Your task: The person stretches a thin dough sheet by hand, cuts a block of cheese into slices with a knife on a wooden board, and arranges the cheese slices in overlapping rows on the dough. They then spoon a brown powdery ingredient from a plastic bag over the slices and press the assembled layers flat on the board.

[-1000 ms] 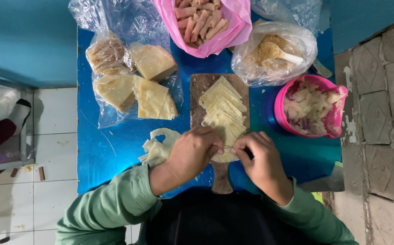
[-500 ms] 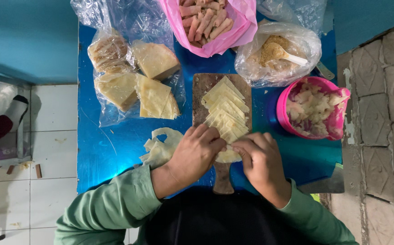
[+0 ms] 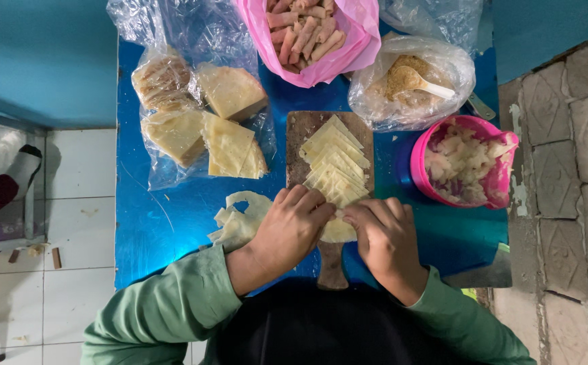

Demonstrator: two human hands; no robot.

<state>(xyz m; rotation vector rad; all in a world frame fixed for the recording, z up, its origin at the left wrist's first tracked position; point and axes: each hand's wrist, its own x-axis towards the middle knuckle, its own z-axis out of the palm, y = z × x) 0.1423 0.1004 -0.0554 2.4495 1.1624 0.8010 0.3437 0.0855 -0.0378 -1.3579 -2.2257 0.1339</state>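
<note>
- Head view looks straight down on a blue table [image 3: 172, 223], with stacked pastry sheets in clear bags [image 3: 199, 128] at its left.
- Wooden cutting board [image 3: 300, 135] lies mid-table, a fanned row of pale wrappers [image 3: 334, 165] on it.
- Pink bowl of filling [image 3: 463, 162] sits to the right, well apart from the hands.
- Left hand [image 3: 290, 230] and right hand [image 3: 382, 236] meet at the board's near end, fingers curled down onto the nearest wrapper [image 3: 338, 231]; whether either truly pinches it cannot be told.
</note>
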